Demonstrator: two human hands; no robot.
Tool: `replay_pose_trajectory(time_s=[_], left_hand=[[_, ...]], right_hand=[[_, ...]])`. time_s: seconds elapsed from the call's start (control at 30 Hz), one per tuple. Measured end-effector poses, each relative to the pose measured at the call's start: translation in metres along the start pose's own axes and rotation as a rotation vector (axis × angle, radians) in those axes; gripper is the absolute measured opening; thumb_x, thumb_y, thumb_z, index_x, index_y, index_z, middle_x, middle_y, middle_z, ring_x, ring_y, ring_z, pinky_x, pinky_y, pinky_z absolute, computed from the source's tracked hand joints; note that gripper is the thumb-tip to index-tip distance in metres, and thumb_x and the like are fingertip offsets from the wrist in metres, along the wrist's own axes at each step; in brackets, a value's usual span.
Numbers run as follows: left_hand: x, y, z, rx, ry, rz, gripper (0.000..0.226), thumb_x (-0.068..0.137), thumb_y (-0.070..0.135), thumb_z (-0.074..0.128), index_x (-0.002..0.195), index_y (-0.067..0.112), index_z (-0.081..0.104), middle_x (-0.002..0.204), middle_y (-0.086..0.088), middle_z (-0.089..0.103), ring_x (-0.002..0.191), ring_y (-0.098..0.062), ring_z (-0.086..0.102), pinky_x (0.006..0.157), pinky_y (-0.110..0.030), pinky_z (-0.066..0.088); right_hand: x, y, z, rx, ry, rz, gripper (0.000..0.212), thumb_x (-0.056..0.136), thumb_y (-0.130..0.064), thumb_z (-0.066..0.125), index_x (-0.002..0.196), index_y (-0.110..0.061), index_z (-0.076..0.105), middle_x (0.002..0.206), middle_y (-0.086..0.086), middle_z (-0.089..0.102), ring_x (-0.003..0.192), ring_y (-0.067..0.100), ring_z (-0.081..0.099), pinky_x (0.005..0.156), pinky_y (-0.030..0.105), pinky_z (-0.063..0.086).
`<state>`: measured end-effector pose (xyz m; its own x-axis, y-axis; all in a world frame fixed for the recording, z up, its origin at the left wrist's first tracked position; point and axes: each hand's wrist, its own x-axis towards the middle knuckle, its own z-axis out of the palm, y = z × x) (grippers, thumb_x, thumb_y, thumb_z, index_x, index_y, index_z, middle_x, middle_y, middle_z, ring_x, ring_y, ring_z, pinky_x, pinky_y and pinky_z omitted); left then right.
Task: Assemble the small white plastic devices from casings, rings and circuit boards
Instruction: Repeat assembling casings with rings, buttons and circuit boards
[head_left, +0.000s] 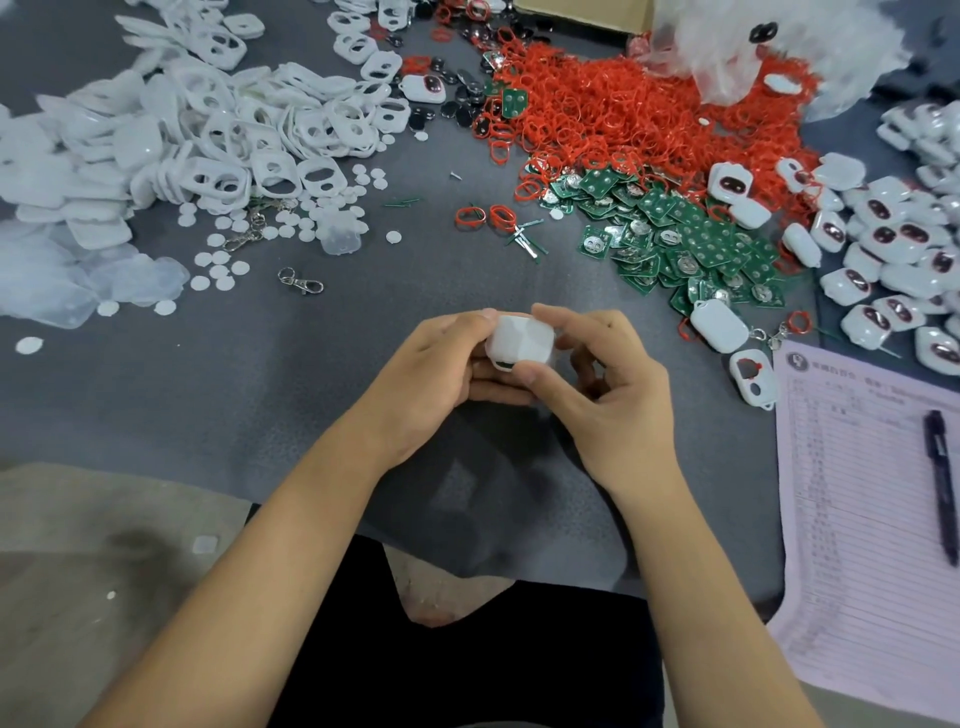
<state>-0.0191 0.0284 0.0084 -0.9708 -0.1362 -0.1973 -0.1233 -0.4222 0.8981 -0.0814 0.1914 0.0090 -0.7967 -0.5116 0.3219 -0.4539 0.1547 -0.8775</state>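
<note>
We see both hands meeting over the near middle of the grey table (322, 364), holding one white casing (521, 341) between them, lifted just off the surface. The left hand (434, 374) grips it from the left, thumb on the upper edge and fingers curled beneath. The right hand (605, 382) pinches it from the right, forefinger across the far corner and thumb pressed on the near edge. The casing shows us its smooth closed back, tipped slightly toward the camera; its long axis seems to run from far-left to near-right, though the fingers cover too much for us to be sure. A dark slit shows along its near edge, by the right thumb.

Far left lies a heap of white casing shells (208, 135). Beyond the hands spreads a mound of red rings (623, 119), and beside it, nearer, a pile of green circuit boards (691, 244). Finished white devices (893, 249) gather at the right, above a printed sheet (857, 519) with a black pen (941, 483) resting on it.
</note>
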Motion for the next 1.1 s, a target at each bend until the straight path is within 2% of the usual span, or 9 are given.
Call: replay_pose_trajectory(time_s=[0.13, 0.23, 0.4, 0.57, 0.77, 0.93, 1.1], left_hand=[[0.0001, -0.0015, -0.0009, 0.024, 0.025, 0.007, 0.043, 0.112, 0.014, 0.028, 0.115, 0.009, 0.070, 0.094, -0.012, 0.078, 0.086, -0.020, 0.076, 0.072, -0.032, 0.062], [-0.0006, -0.0021, -0.0006, 0.047, 0.028, 0.019, 0.043, 0.113, 0.014, 0.028, 0.116, 0.010, 0.070, 0.097, -0.011, 0.078, 0.088, -0.020, 0.075, 0.073, -0.032, 0.062], [-0.0016, -0.0008, 0.0009, 0.044, 0.035, 0.027, 0.041, 0.114, 0.017, 0.029, 0.117, 0.009, 0.069, 0.099, -0.012, 0.078, 0.089, -0.020, 0.075, 0.073, -0.032, 0.062], [-0.0008, -0.0008, 0.0012, 0.028, 0.049, 0.020, 0.042, 0.114, 0.019, 0.029, 0.116, 0.010, 0.070, 0.099, -0.012, 0.078, 0.089, -0.019, 0.076, 0.072, -0.032, 0.062], [-0.0007, -0.0029, -0.0006, 0.036, 0.043, 0.033, 0.042, 0.113, 0.016, 0.029, 0.117, 0.011, 0.071, 0.103, -0.011, 0.078, 0.092, -0.020, 0.076, 0.074, -0.033, 0.062], [-0.0004, -0.0057, -0.0003, 0.055, 0.047, 0.069, 0.039, 0.100, 0.023, 0.039, 0.112, 0.018, 0.075, 0.103, -0.009, 0.079, 0.086, -0.017, 0.075, 0.075, -0.031, 0.062], [-0.0005, -0.0067, -0.0019, 0.074, 0.032, 0.090, 0.036, 0.104, 0.024, 0.042, 0.114, 0.020, 0.076, 0.105, -0.009, 0.078, 0.091, -0.018, 0.075, 0.077, -0.031, 0.061]], right_hand=[[0.0002, 0.0003, -0.0002, -0.025, 0.004, 0.020, 0.039, 0.086, -0.014, 0.082, 0.123, -0.021, 0.071, 0.102, 0.007, 0.059, 0.075, 0.004, 0.051, 0.070, 0.013, 0.041], [0.0004, 0.0008, -0.0007, -0.032, -0.008, 0.040, 0.039, 0.087, -0.014, 0.082, 0.124, -0.021, 0.071, 0.107, 0.007, 0.060, 0.079, 0.007, 0.054, 0.074, 0.014, 0.044], [-0.0003, 0.0008, -0.0016, -0.027, -0.023, 0.054, 0.039, 0.089, -0.015, 0.080, 0.126, -0.021, 0.070, 0.112, 0.004, 0.062, 0.094, 0.006, 0.060, 0.085, 0.015, 0.045], [-0.0006, -0.0003, -0.0025, -0.027, -0.037, 0.047, 0.038, 0.090, -0.016, 0.080, 0.125, -0.025, 0.070, 0.114, 0.002, 0.062, 0.097, 0.008, 0.061, 0.086, 0.017, 0.046], [-0.0006, 0.0003, -0.0021, -0.042, -0.056, 0.048, 0.037, 0.092, -0.015, 0.078, 0.128, -0.018, 0.071, 0.116, 0.003, 0.063, 0.099, 0.012, 0.062, 0.088, 0.018, 0.046], [-0.0011, 0.0009, -0.0012, -0.040, -0.067, 0.047, 0.037, 0.091, -0.015, 0.079, 0.127, -0.019, 0.071, 0.116, 0.002, 0.063, 0.098, 0.015, 0.063, 0.084, 0.018, 0.046], [-0.0015, 0.0012, -0.0004, -0.052, -0.054, 0.016, 0.037, 0.090, -0.016, 0.081, 0.126, -0.021, 0.072, 0.114, 0.001, 0.063, 0.096, 0.018, 0.064, 0.081, 0.018, 0.047]])
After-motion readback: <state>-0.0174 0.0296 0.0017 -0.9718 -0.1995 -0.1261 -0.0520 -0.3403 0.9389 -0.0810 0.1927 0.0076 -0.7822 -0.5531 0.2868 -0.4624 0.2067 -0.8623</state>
